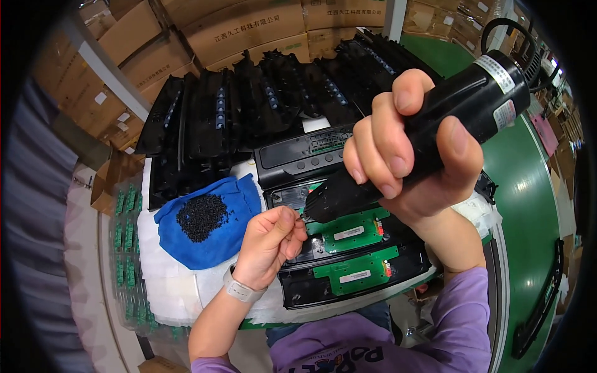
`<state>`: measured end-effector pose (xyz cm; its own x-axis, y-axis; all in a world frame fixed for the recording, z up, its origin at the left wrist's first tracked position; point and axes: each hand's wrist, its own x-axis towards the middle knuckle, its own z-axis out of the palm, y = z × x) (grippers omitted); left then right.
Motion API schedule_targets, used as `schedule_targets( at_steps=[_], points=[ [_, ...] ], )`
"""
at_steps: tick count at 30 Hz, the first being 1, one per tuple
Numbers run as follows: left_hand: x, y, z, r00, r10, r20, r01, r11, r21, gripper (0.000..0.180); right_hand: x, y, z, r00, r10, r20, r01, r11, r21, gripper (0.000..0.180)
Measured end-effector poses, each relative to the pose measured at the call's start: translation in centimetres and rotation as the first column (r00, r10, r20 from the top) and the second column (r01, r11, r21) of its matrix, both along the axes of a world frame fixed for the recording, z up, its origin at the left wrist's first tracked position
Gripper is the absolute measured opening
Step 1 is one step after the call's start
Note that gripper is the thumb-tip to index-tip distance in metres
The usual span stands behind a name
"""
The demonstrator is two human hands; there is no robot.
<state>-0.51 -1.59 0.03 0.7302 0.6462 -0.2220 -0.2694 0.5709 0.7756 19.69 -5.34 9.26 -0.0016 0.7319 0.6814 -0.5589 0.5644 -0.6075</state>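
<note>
My right hand (pixel 410 149) grips a black electric screwdriver (pixel 435 130), tilted with its tip down-left over black plastic housings (pixel 298 292) fitted with green circuit boards (pixel 356 271). My left hand (pixel 270 239), with a grey wristband, has its fingertips pinched together right at the screwdriver's tip; whatever small thing it pinches is too small to make out. A blue cloth (pixel 217 239) with a pile of small black screws (pixel 201 217) lies just left of my left hand.
Several black plastic panels (pixel 249 105) stand stacked behind the work. Brown cardboard boxes (pixel 230 28) fill the back. Trays of green parts (pixel 127 236) sit at the left. A green conveyor surface (pixel 528 186) runs along the right. White foam (pixel 168 280) covers the bench.
</note>
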Motion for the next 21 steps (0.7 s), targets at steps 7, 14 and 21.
schedule_targets(
  at_steps=[7,14,21],
  points=[
    [0.0,-0.4,0.1,1.000,0.019,-0.013,-0.020,1.000,-0.022,0.033,-0.4,-0.1,-0.3,0.998,0.048,0.045,-0.047,0.999,-0.008,0.036],
    [0.1,-0.6,0.0,0.998,0.055,-0.017,-0.055,0.997,-0.055,0.029,-0.8,-0.3,-0.4,0.998,0.003,0.059,-0.001,0.999,-0.042,0.036],
    [0.2,-0.8,-0.3,0.997,0.081,0.016,-0.080,0.995,-0.056,0.023,-1.1,-0.5,-0.3,0.997,-0.029,0.067,0.033,0.998,-0.057,0.034]
  ],
)
